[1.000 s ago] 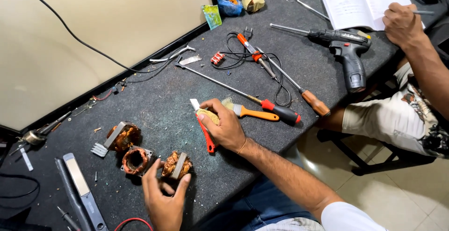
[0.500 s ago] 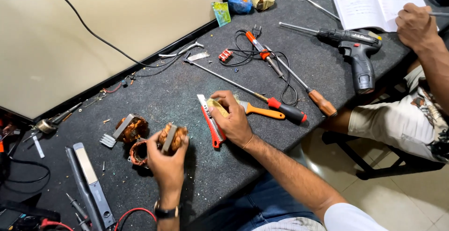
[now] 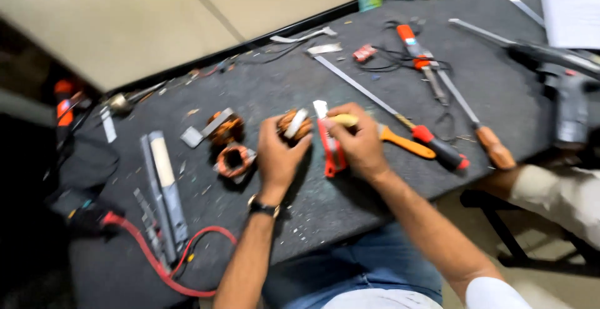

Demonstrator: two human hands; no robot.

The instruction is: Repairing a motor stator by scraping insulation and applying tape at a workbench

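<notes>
My left hand [image 3: 279, 156] grips a copper-wound coil [image 3: 294, 124] with a pale strip across it, lifted just above the dark workbench [image 3: 350, 190]. My right hand [image 3: 359, 143] is closed around a red utility knife [image 3: 329, 146] and a pale-handled tool [image 3: 342, 119], right beside the coil. Two more copper coils lie to the left: one [image 3: 224, 127] with a metal strip on it, and a ring-shaped one [image 3: 232, 160].
Screwdrivers with orange [image 3: 406, 143] and red-black [image 3: 440, 149] handles lie right of my hands, with a wooden-handled one [image 3: 494, 146]. A cordless drill [image 3: 565, 96] and open notebook [image 3: 572, 9] sit far right. Flat metal files [image 3: 164, 184] and a red cable [image 3: 162, 265] lie left. Another person's leg [image 3: 556, 199] is at right.
My left hand carried the coil from the bench's near edge up and right, to my right hand. The right hand stayed on the knife. The view shifted and blurred.
</notes>
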